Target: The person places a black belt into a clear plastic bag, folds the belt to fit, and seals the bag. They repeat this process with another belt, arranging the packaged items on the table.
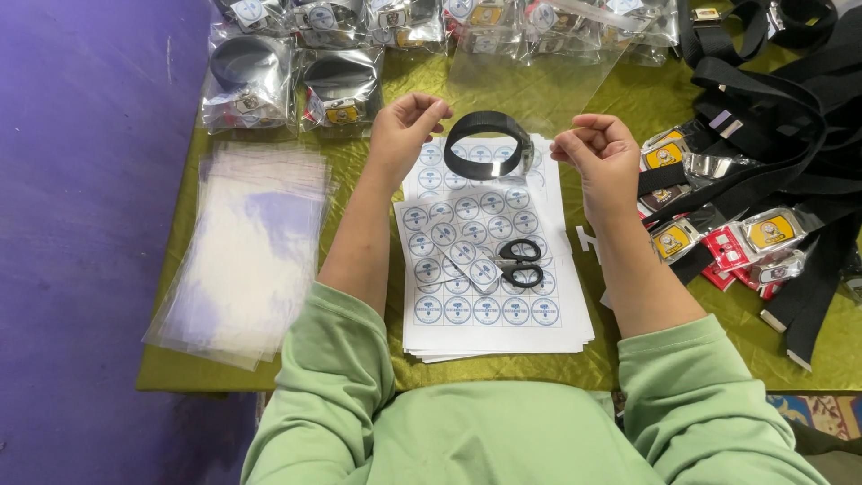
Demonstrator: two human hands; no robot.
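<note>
- Between the raised hands, a clear plastic bag [530,85] stretches left to right, its mouth pinched by left hand [406,135] and right hand [603,153].
- Below it, a coiled black belt [488,145] stands on sticker sheets [485,296], midway between both hands.

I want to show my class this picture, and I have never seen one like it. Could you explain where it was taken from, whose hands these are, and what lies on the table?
One camera sits on a person's head and looks down at their own bare hands. The left hand and right hand together hold up a clear plastic bag. Below, a rolled black belt stands on sticker sheets, beside black scissors. On the green table: empty bags left, bagged belts at the back, loose belts right.
</note>
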